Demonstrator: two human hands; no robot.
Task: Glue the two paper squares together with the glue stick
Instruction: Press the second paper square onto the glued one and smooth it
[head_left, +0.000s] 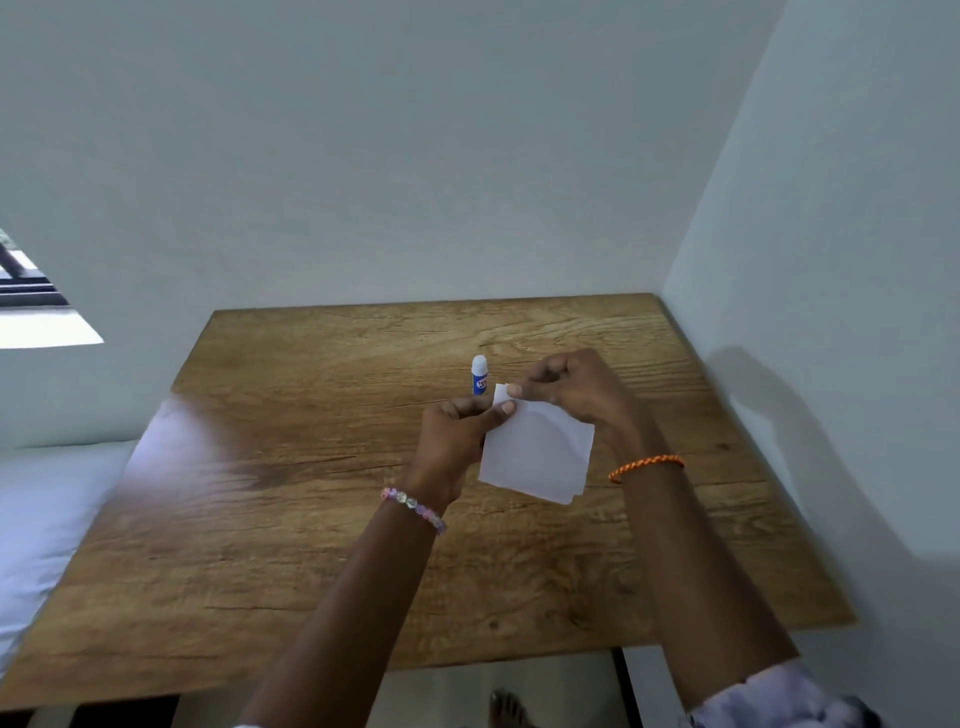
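Observation:
Two white paper squares (537, 457) lie stacked one on the other, held up above the wooden table (311, 467). My left hand (457, 436) pinches their upper left corner from the left. My right hand (576, 392) pinches the same corner from the right, fingertips close to the left thumb. The lower corner shows both sheets slightly offset. A blue and white glue stick (479, 375) stands upright with its cap on, just behind my left hand.
White walls close the table in at the back and the right. A white bed (47, 499) lies along the table's left side. A bare foot (506, 709) shows on the floor below the front edge.

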